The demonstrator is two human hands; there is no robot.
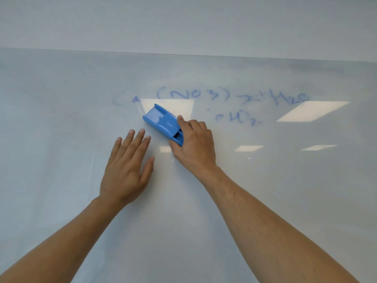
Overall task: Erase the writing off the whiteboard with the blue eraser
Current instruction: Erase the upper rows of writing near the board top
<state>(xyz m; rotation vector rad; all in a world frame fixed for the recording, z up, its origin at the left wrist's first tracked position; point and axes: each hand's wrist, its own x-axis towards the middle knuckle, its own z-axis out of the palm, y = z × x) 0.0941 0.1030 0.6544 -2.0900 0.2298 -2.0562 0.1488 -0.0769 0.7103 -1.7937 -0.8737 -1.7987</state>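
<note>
Right hand point(194, 147): fingers curled over the near end of the blue eraser point(163, 123), index fingertip on its top edge, thumb tucked under the lower side; the grip closes round the body of the tool. Blue eraser: plastic, oblong, open channel along its upper face, lying slantwise with its far end pointing up and to the left, pressed flat against the whiteboard point(61, 119); it sits just below the left part of the writing point(214, 97), its far corner over a bright rectangular ceiling-light reflection point(183, 105). Left hand point(126, 168): fingers straight and slightly spread, palm laid flat on the board, holding nothing; fingertips just beside the eraser's lower left edge, apart from it. Both forearms bare, entering from the bottom corners and converging toward the middle. Writing: blue marker, faded and smeared, upper line reading roughly "(NO3)" followed by further characters to the right, the leftmost characters nearly wiped to a pale ghost; a second shorter line point(236, 119) lies below and to the right of the eraser, also partly smudged, not legible in full. Whiteboard: glossy, pale grey-white, filling most of the view, its top edge running across the upper part against a plain wall point(183, 21). Further light reflections point(312, 110) lie on the right side of the board.
</note>
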